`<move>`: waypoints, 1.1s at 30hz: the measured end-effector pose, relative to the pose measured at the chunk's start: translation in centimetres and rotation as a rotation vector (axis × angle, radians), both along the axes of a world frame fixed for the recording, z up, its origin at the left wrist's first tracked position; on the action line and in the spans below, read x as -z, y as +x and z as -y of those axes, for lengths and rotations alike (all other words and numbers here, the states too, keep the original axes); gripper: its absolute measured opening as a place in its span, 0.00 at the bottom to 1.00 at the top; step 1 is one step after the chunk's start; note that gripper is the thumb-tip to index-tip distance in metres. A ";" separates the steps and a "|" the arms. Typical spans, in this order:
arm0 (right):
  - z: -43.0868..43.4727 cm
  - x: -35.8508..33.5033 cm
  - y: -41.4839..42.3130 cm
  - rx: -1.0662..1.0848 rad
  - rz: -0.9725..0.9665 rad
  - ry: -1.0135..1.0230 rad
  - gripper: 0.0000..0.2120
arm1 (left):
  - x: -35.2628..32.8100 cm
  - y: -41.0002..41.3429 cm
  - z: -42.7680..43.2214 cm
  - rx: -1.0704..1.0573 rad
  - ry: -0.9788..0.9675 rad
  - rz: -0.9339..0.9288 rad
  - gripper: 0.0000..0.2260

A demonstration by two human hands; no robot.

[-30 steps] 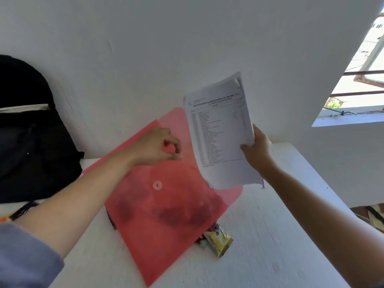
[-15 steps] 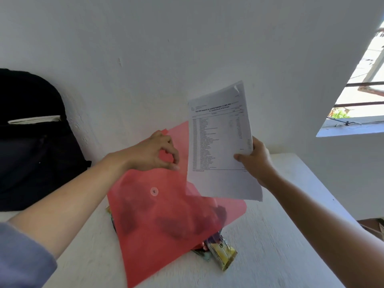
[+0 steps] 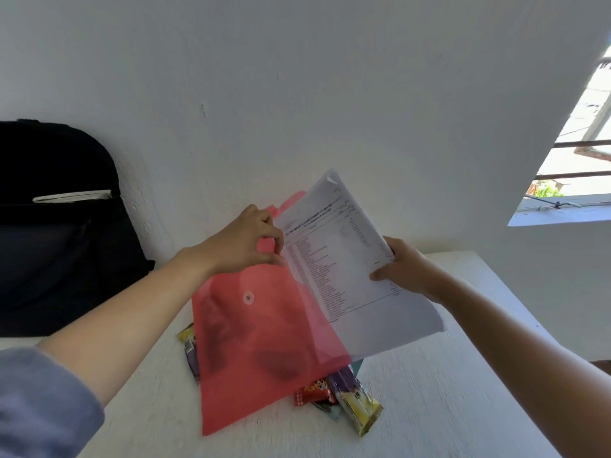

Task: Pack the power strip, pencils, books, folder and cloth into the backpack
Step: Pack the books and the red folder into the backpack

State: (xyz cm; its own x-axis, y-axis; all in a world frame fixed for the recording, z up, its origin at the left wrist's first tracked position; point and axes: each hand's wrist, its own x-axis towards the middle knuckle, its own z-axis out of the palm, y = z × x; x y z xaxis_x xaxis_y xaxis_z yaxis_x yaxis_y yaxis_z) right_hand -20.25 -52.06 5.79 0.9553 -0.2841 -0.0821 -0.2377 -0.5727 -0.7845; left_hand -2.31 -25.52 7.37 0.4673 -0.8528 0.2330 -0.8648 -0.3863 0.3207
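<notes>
I see the left hand (image 3: 246, 241) at frame centre, thumb and fingers pinching the top edge of the red folder (image 3: 264, 342), which stands tilted on the table (image 3: 463, 408). The right hand (image 3: 408, 271) grips the right edge of the papers (image 3: 340, 269); their lower left corner shows through the folder's red front. The backpack (image 3: 59, 233) leans on the wall at the left, a pale book edge (image 3: 72, 195) in its opening. Snack packets (image 3: 357, 401) lie under the folder.
</notes>
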 end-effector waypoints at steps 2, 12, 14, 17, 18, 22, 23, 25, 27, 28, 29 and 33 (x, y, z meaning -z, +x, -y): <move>-0.6 -0.4 0.0 -0.031 -0.034 -0.006 0.19 | 0.2 -0.4 0.2 -0.002 -0.017 0.021 0.15; -3.3 0.6 1.4 0.178 0.175 0.150 0.10 | 0.6 -1.4 1.7 0.091 -0.153 0.281 0.14; -3.8 0.3 1.6 0.174 0.168 0.172 0.11 | 0.3 -1.4 1.8 0.093 -0.184 0.265 0.14; -4.0 0.2 1.8 0.115 0.109 0.358 0.10 | 0.0 -1.4 1.9 0.081 -0.184 0.236 0.15; -4.2 0.2 1.9 0.129 0.112 0.356 0.09 | -0.1 -1.4 1.9 0.080 -0.181 0.224 0.14; -5.3 0.1 2.1 0.180 0.201 0.250 0.08 | -1.0 -1.2 1.1 0.078 -0.200 0.107 0.22; -5.4 -0.1 2.1 0.187 0.223 0.241 0.07 | -1.3 -0.9 0.8 0.033 -0.237 0.091 0.26; -5.2 -0.2 2.1 0.191 0.255 0.252 0.09 | -2.2 0.0 0.2 -0.142 -0.321 0.109 0.36; -4.9 -0.5 2.0 0.168 0.288 0.316 0.08 | -3.2 0.9 -0.6 -0.346 -0.360 0.073 0.43; -4.7 -0.7 1.9 0.149 0.298 0.353 0.07 | -3.8 1.2 -1.1 -0.407 -0.331 0.018 0.43; -4.5 -0.9 1.8 0.132 0.304 0.376 0.06 | -4.4 1.4 -1.6 -0.425 -0.276 -0.054 0.40; -3.3 -0.9 1.7 0.077 0.282 0.329 0.10 | -7.2 0.8 -2.6 -0.303 -0.165 -0.236 0.22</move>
State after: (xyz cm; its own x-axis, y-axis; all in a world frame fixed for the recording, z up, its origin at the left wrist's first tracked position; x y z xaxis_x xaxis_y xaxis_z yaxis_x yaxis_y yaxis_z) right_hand -18.51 -48.76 6.69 0.9304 -0.3574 0.0808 -0.0203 -0.2704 -0.9625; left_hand -1.51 -22.95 14.59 0.7486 -0.6286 0.2108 -0.6148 -0.5392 0.5755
